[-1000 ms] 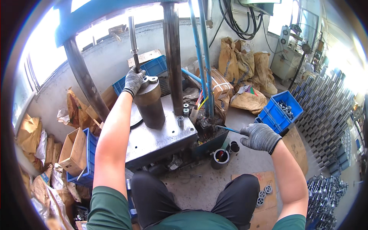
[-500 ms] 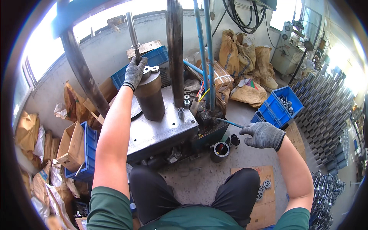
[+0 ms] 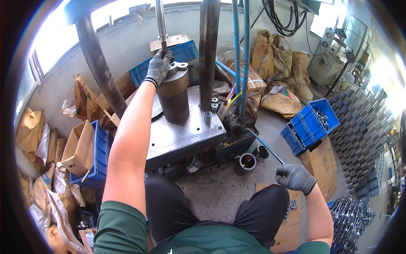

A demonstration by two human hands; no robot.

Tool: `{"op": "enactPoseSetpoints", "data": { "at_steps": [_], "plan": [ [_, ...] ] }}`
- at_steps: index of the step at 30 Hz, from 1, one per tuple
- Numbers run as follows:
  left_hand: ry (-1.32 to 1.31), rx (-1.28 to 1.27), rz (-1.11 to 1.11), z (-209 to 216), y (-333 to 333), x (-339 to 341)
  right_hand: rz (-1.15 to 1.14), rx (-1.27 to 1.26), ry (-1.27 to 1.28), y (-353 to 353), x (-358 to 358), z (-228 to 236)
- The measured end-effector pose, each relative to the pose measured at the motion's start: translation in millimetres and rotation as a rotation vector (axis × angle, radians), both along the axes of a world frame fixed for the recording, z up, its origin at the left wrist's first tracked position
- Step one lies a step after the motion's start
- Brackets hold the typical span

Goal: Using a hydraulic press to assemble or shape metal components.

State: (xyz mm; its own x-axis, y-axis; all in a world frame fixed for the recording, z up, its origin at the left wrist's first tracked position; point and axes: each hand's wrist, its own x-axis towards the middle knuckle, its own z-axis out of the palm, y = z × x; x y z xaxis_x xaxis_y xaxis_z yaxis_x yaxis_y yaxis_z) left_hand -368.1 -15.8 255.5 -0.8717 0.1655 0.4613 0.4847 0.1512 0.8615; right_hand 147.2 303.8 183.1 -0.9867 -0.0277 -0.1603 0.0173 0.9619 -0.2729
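My left hand (image 3: 159,70), in a grey glove, is closed round the dark lower end of a vertical steel rod (image 3: 161,23). Beneath it, a small metal link with two round eyes (image 3: 182,66) sits on top of a thick dark steel cylinder (image 3: 175,99). The cylinder stands upright on a steel machine table (image 3: 182,142). My right hand, gloved too (image 3: 296,178), is closed on the end of a thin blue lever (image 3: 267,147) above my right knee. Short steel sleeves (image 3: 207,117) stand on the table beside a dark column (image 3: 208,55).
Two blue pipes (image 3: 245,55) rise behind the table. Dark cups (image 3: 245,164) stand on the floor. Blue bins (image 3: 311,120) and stacked metal tubes (image 3: 359,131) are at right; a blue crate with a cardboard box (image 3: 78,148) is at left. Paper sacks (image 3: 279,63) lean against the wall.
My right hand has moved down, and the blue lever now slopes more steeply downward. My left hand stays at the rod's lower end. The whole view has shifted slightly.
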Motion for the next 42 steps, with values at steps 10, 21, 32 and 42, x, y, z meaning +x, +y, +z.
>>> {"op": "enactPoseSetpoints", "data": {
  "at_steps": [10,21,32,42],
  "plan": [
    [0.132,-0.022,0.072,-4,0,-5,-0.137,0.063,0.073,-11,1,0],
    [0.109,-0.024,0.066,1,0,5,-0.163,0.066,0.116,-12,0,0],
    [0.127,-0.013,0.058,-1,-5,0,-0.186,0.108,0.092,-15,0,4],
    [0.116,0.011,0.05,-2,-2,-1,-0.218,0.072,0.117,-14,0,2]
  ]
}}
